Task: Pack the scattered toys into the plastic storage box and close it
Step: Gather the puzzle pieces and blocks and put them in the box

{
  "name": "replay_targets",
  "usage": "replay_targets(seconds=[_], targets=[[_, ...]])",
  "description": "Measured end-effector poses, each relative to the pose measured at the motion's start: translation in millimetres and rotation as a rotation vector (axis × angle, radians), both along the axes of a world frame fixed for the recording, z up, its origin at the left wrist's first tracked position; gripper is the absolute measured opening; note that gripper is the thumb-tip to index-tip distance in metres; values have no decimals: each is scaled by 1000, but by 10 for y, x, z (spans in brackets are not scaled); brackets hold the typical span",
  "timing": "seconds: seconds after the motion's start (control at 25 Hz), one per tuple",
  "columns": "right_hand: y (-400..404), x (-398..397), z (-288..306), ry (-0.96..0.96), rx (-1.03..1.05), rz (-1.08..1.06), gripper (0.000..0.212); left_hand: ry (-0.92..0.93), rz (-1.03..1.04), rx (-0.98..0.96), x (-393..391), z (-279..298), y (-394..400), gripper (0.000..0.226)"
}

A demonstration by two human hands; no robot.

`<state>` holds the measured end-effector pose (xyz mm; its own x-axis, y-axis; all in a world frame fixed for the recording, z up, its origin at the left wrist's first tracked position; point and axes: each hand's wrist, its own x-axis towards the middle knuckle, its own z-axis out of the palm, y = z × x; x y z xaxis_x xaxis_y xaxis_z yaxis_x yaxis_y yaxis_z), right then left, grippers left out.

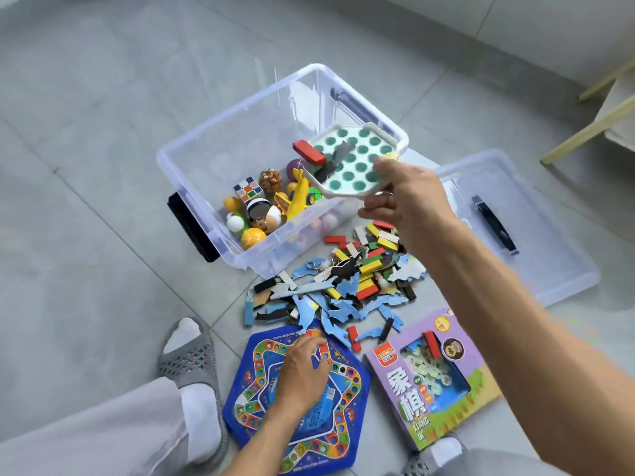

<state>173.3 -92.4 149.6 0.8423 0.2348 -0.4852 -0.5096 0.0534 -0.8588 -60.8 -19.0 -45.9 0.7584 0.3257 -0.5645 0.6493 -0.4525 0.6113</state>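
Note:
The clear plastic storage box [213, 142] stands open on the floor with balls, a puzzle cube and a yellow toy in its near corner. My right hand [403, 197] grips a white hexagonal tray with green dimples [357, 159], tilted over the box's right end; a red block [309, 151] and dark pieces slide off it. My left hand [302, 369] rests on a blue star-shaped board game [271, 427] and pinches a small piece there. A pile of coloured blocks and blue puzzle pieces [343, 283] lies between the box and the board.
The clear lid with a dark handle [515, 228] lies flat to the right of the box. A purple chess game carton [433, 379] sits at lower right with a red block on it. My slippered feet [189, 359] are at lower left. Pale wooden furniture legs [591, 128] stand far right.

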Motion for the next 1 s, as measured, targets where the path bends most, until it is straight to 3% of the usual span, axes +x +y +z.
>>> replay_targets(seconds=[0.12, 0.28, 0.36, 0.52, 0.8, 0.88, 1.0], targets=[[446, 208, 135, 79, -55, 107, 23, -12, 51, -42, -36, 93, 110, 38], [403, 44, -117, -57, -198, 175, 20, 13, 127, 4, -6, 150, 379, 40], [103, -264, -476, -32, -229, 194, 16, 37, 164, 34, 11, 93, 470, 42], [-485, -866, -1488, 3, -631, 419, 14, 62, 165, 129, 193, -139, 565, 51], [-385, -1143, -2257, -445, -1031, 945, 60, 184, 339, 446, 529, -369, 1127, 62], [-318, -1241, -2382, -510, -1099, 973, 74, 231, 339, 399, 497, -475, 1258, 79], [-262, -1305, -2585, -530, -1178, 850, 87, 242, 345, 304, 571, -561, 1090, 101]])
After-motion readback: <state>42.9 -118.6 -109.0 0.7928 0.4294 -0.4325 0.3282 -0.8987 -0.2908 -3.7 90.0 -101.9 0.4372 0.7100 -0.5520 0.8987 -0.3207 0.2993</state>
